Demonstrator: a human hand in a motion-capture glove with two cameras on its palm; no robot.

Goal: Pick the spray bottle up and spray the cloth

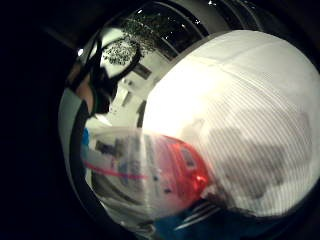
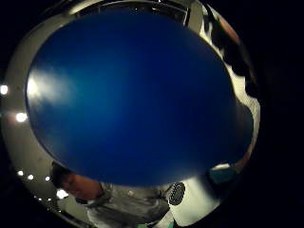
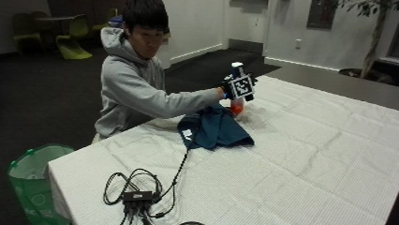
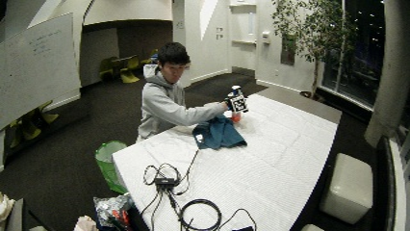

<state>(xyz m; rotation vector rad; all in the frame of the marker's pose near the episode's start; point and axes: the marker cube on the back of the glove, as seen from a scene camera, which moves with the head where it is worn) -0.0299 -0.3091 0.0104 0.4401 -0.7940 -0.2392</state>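
In the outside view a seated person's gloved right hand point(image 3: 227, 89) grips a spray bottle point(image 3: 236, 108) and holds it upright, lifted off the table. The bottle has a blue and white head and orange-red liquid in its clear lower part point(image 1: 186, 172). Just below and beside it a dark blue cloth point(image 3: 215, 130) lies bunched on the white tablecloth point(image 3: 312, 154). A smooth blue surface point(image 2: 137, 95) fills the thumb side view, close to the palm. The wide view shows the same hand point(image 4: 229, 103), bottle point(image 4: 236, 116) and cloth point(image 4: 219, 134).
A black box with looped cables point(image 3: 138, 195) lies near the table's front corner, one cable running to the cloth. A green bag point(image 3: 31, 173) stands on the floor beside the table. A white stool point(image 4: 346, 185) stands at the far side.
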